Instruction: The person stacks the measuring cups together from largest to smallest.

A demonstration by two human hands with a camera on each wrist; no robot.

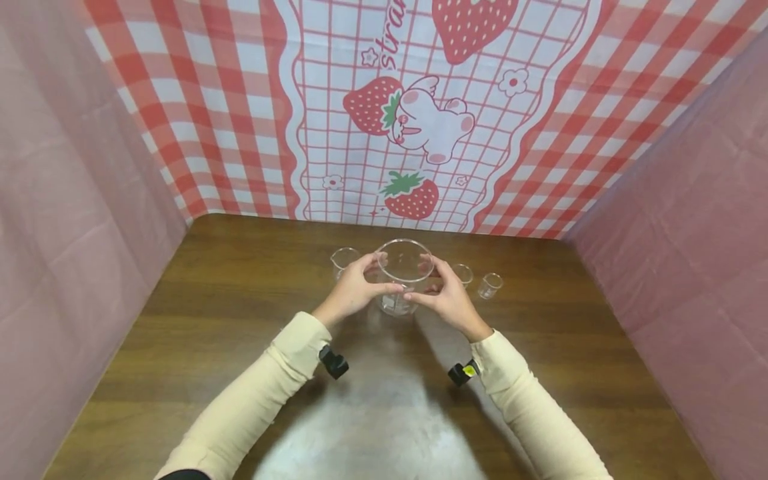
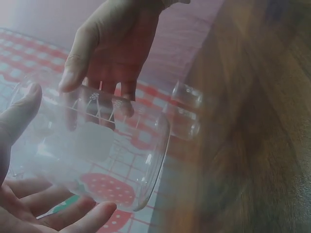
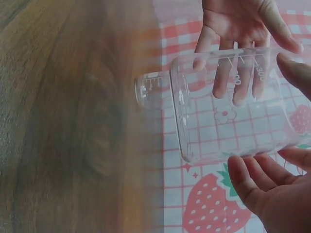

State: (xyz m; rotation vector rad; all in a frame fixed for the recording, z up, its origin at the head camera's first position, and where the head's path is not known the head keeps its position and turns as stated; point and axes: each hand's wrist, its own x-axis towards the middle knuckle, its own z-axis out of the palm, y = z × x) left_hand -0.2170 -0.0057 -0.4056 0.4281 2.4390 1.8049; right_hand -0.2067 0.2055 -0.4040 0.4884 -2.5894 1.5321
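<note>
A large clear glass beaker [image 1: 405,268] with white graduation marks is upright between my two hands, mouth upward. My left hand [image 1: 355,288] holds its left side and my right hand [image 1: 451,299] its right. Both thumbs lie across the near wall, their tips close together, while the other fingers reach round the sides. Through the glass in the left wrist view, the beaker [image 2: 95,141] shows a white label patch and the right hand's fingers behind it. In the right wrist view, the beaker's base [image 3: 180,111] faces the wooden tabletop.
A spouted glass beaker [image 1: 345,259] stands behind my left hand. To the right are a small beaker [image 1: 463,272], partly behind my right hand, and a smaller one [image 1: 491,286]. A strawberry-print cloth [image 1: 384,193] hangs behind the wooden table [image 1: 240,333]; pink curtains flank it.
</note>
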